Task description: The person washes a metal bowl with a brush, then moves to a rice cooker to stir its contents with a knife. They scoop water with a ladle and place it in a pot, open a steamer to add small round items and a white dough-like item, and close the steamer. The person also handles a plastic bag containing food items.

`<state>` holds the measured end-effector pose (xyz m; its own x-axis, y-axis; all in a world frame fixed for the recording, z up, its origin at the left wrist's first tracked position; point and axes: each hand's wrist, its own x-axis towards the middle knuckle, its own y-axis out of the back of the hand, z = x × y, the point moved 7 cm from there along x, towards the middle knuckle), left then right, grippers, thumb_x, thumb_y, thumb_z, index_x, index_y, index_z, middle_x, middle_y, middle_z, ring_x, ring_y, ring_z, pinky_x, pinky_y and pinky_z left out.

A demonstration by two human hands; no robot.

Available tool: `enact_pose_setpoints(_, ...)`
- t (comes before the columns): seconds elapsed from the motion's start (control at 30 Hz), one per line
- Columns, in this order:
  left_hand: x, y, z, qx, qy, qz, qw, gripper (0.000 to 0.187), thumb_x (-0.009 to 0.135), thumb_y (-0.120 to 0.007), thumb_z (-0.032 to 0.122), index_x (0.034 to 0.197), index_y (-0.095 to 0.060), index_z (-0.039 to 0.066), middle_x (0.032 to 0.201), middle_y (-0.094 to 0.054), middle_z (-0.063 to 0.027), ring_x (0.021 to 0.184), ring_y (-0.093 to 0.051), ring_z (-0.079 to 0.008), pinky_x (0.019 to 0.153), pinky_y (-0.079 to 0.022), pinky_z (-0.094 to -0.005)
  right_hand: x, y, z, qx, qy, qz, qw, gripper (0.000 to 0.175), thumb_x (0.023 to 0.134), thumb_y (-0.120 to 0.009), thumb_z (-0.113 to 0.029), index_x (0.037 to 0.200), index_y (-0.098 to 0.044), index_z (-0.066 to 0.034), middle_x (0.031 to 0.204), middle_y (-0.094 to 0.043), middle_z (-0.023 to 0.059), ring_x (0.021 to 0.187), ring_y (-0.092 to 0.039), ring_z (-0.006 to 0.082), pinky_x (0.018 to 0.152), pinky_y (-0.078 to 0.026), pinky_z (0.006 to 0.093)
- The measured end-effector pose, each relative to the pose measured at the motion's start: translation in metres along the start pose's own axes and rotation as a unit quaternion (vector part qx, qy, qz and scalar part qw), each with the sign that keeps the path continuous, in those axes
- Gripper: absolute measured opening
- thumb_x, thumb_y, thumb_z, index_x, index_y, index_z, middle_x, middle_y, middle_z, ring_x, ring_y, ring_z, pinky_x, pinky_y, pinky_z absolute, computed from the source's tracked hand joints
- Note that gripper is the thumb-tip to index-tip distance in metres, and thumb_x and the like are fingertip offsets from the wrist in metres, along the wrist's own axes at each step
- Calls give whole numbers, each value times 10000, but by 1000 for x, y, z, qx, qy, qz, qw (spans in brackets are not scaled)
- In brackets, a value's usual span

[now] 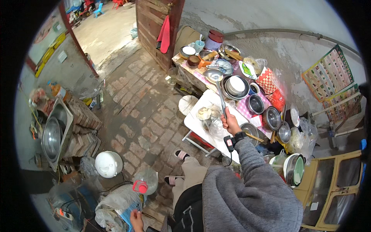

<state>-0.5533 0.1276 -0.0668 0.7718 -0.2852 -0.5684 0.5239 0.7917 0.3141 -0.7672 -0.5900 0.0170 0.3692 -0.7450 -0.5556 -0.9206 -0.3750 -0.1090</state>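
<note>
My right hand grips the handle of a metal ladle, whose bowl points away from me over the cluttered tabletop. Beneath that hand is a white folding table with clear plastic bags on it. A stack of white bowls in a dark metal basin sits just right of the ladle. Low in the view, my left hand is beside a light plastic sack and below a large clear bottle with a red handle. Whether its fingers hold anything is not clear.
Metal pots, plates and chopsticks crowd the tables along the wall. A white rice cooker stands on the brick floor. A sink with a metal basin is at the left. A wooden door stands open ahead; a yellow cabinet is at the right.
</note>
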Motion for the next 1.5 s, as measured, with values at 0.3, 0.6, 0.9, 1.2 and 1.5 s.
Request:
enact_pose_setpoints(0.3, 36, -41, 104, 90, -18, -29, 995, 218, 864, -588, 147, 1033, -540, 18, 822, -606, -27, 696, -571, -108, 584, -438, -232, 38, 174, 5, 95, 5, 171, 981, 549, 885, -448, -577, 703, -491, -61, 490, -350, -32, 348, -290, 70, 334, -214, 232)
enact_pose_setpoints(0.6, 61, -112, 200, 187, 43, -55, 980, 270, 869, -575, 202, 1079, -526, 39, 851, -619, -33, 730, -612, -136, 569, -429, -243, 88, 226, 13, 232, -21, 163, 959, 517, 868, -415, -627, 762, -454, -122, 492, -272, -50, 359, -239, 58, 336, -182, 222)
enact_pose_setpoints(0.9, 52, -137, 225, 202, 58, -67, 975, 301, 869, -573, 202, 1107, -518, 26, 856, -619, -46, 736, -614, -142, 571, -433, -241, 106, 217, 27, 278, -16, 139, 950, 567, 881, -369, -633, 722, -463, -97, 482, -294, -39, 351, -237, 71, 345, -197, 232)
enact_pose_setpoints(1.2, 44, -177, 261, 218, 62, -91, 970, 335, 889, -578, 231, 1112, -513, -11, 829, -605, -43, 723, -581, -117, 585, -414, -217, 103, 257, 83, 370, -21, 262, 891, 575, 843, -398, -670, 723, -449, -111, 507, -312, -30, 377, -267, 89, 347, -204, 242)
enact_pose_setpoints(1.5, 29, -182, 269, 242, 82, -61, 965, 390, 881, -584, 281, 1139, -531, -6, 892, -629, -85, 790, -615, -161, 620, -432, -268, 125, 282, 121, 299, -68, 322, 895, 482, 898, -485, -504, 793, -502, -34, 568, -456, 26, 425, -419, 150, 377, -336, 290)
